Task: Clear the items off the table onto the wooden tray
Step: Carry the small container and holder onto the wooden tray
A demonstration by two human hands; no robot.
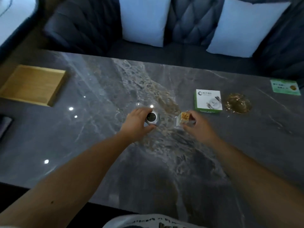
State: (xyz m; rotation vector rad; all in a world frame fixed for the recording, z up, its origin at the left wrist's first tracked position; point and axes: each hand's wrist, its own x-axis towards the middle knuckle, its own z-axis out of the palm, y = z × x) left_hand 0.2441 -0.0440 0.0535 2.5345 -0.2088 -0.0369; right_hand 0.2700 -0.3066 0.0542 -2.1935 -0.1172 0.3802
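Both hands are engaged near the middle of the marble table [246,145]. The left hand [137,124] wraps its fingers and thumb around a small round silver container [152,118] with a dark top, which appears to stand on the table. The right hand [197,125] pinches a clear packet of toothpicks [185,118] between thumb and fingers. The wooden tray [32,84] lies well apart at the far left and holds nothing visible. Recommended procedure: lift both items straight up before travelling left, keep the container upright, and set each down flat inside the tray rim. Still to collect on the right: a white-and-green box [208,101], a gold foil disc [237,102] just beside it, and a green card [285,87] near the edge.
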